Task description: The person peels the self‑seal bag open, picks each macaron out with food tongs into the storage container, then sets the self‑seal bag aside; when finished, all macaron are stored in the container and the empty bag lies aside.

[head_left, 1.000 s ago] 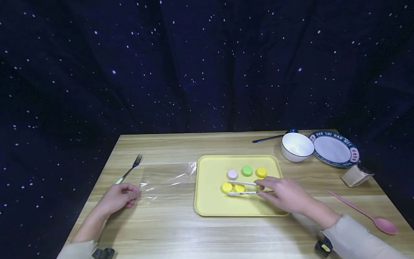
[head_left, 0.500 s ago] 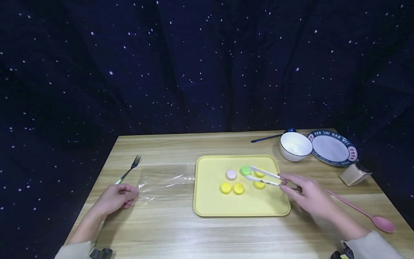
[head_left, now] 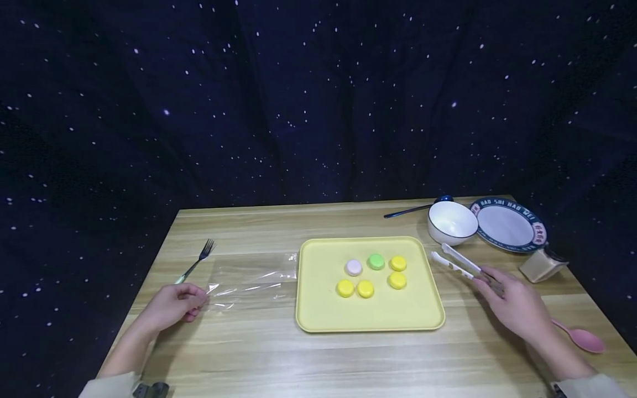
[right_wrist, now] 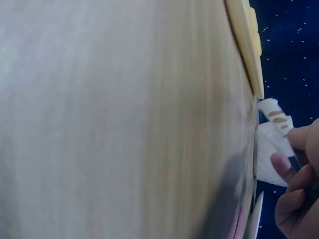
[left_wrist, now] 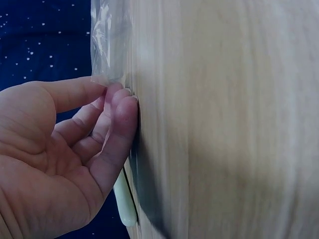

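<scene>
My left hand [head_left: 171, 305] pinches the near corner of a clear plastic bag [head_left: 254, 279] between thumb and fingertips, at the table's left side. The bag lies flat toward the yellow tray [head_left: 368, 320]; in the left wrist view the film [left_wrist: 107, 40] rises from the fingertips. White-tipped tongs [head_left: 460, 261] are held in my right hand [head_left: 520, 304], just right of the tray. Their arms stand apart with nothing between the tips. Several macarons sit on the tray: yellow ones [head_left: 365, 288], one green [head_left: 376, 261] and one lilac [head_left: 354, 267].
Beyond the tongs stand a white bowl [head_left: 452, 224], a dark-blue-handled utensil [head_left: 408, 211] and a blue-rimmed plate [head_left: 507, 224]. A black-capped jar [head_left: 542, 265] is at the right edge. A pink spoon [head_left: 587, 340] lies partly behind the right arm. A fork [head_left: 199, 260] lies beyond the left hand.
The right hand has carried the tongs from over the yellow macarons to the right, off the tray. The macarons stay in place. The left hand still pinches the bag.
</scene>
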Action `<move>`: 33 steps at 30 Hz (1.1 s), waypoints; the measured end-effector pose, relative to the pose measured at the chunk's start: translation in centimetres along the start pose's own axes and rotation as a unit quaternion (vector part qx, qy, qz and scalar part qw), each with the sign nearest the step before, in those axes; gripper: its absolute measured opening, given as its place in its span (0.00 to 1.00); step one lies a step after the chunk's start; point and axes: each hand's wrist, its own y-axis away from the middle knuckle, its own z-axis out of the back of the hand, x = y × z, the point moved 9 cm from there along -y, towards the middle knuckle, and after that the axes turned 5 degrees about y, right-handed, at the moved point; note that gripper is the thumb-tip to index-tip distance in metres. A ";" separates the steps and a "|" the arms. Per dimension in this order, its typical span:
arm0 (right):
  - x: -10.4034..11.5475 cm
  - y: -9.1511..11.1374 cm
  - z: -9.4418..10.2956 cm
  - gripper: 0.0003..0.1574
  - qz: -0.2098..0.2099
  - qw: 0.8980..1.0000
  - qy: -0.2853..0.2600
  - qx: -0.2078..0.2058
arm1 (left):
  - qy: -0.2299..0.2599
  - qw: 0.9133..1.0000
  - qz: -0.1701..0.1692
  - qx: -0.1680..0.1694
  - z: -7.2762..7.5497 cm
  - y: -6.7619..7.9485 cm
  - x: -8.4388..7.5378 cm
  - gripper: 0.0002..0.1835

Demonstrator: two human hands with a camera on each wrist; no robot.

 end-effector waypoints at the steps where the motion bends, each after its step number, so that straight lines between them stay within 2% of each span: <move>1: -0.1 0.0 -0.2 0.33 -0.005 1.000 0.006 0.005 | 0.000 1.000 0.001 0.000 0.0 0.0 0.0 0.16; 4: -0.3 0.1 -0.8 0.33 -0.015 0.999 0.033 0.022 | -0.001 1.000 0.001 -0.001 0.0 -0.1 0.1 0.16; 11: -0.1 0.4 -1.8 0.24 -0.020 0.993 0.096 0.063 | -0.001 1.000 0.000 -0.004 0.1 -0.3 0.2 0.15; 19: -0.2 0.5 -2.6 0.25 -0.032 0.989 0.112 0.094 | -0.003 1.000 0.006 -0.006 0.0 -0.2 0.1 0.15; 24: -0.2 0.6 -2.6 0.29 -0.028 0.990 0.105 0.092 | -0.003 1.000 0.008 -0.011 0.1 0.0 0.1 0.16; 29: 0.1 0.5 -1.3 0.37 -0.031 0.991 0.087 0.101 | -0.012 0.999 0.022 -0.026 0.3 0.3 0.2 0.16; 31: 0.1 0.4 -0.1 0.40 -0.034 0.991 0.075 0.102 | -0.034 0.998 0.026 -0.037 0.7 0.6 -0.1 0.17; 33: 0.2 0.1 1.5 0.39 -0.029 0.994 0.062 0.087 | -0.083 0.994 0.020 -0.061 1.6 1.0 -1.1 0.20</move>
